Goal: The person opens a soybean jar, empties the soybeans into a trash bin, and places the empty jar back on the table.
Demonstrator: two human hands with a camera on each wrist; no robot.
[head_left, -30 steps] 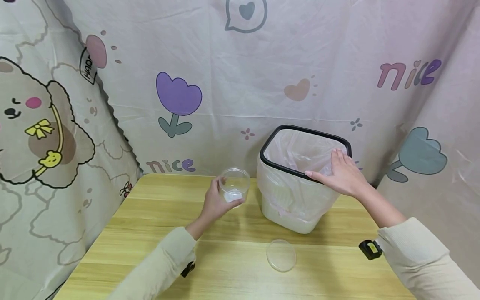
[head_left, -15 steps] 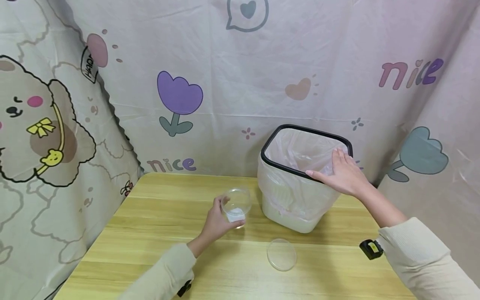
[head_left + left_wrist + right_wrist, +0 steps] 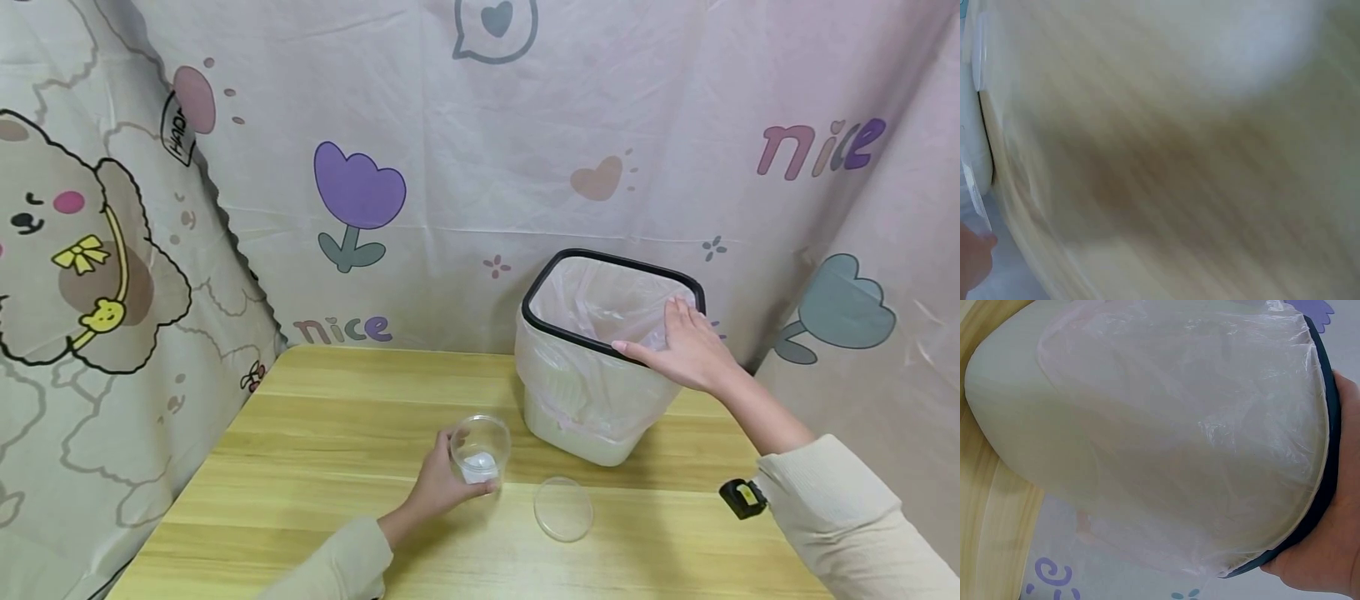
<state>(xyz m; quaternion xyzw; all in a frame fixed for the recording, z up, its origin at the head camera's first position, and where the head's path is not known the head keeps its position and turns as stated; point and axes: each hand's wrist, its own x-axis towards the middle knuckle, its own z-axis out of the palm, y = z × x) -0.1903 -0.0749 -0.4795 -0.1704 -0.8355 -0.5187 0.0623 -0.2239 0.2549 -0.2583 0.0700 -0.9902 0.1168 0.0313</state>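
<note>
My left hand (image 3: 441, 485) grips a clear round plastic container (image 3: 482, 435) by its side, low over the wooden table. Something white shows at its bottom. In the left wrist view only a fingertip (image 3: 975, 256) and part of the container's clear wall appear at the left edge. To the container's right, a clear round lid (image 3: 563, 510) lies flat on the table. My right hand (image 3: 692, 348) rests with fingers spread on the black rim of a white trash bin (image 3: 576, 443). In the right wrist view the hand (image 3: 1329, 531) lies against that rim, over the pinkish bag.
The wooden table (image 3: 315, 450) extends left of the bin. A thin plastic bag (image 3: 592, 379) lines the bin and hangs over its outside. Behind the table hangs a printed curtain (image 3: 465, 167), with another curtain side (image 3: 90, 250) at the left.
My left hand has come down and toward me with the container, slightly to the right, nearer the lid. The right hand, bin and lid have stayed put.
</note>
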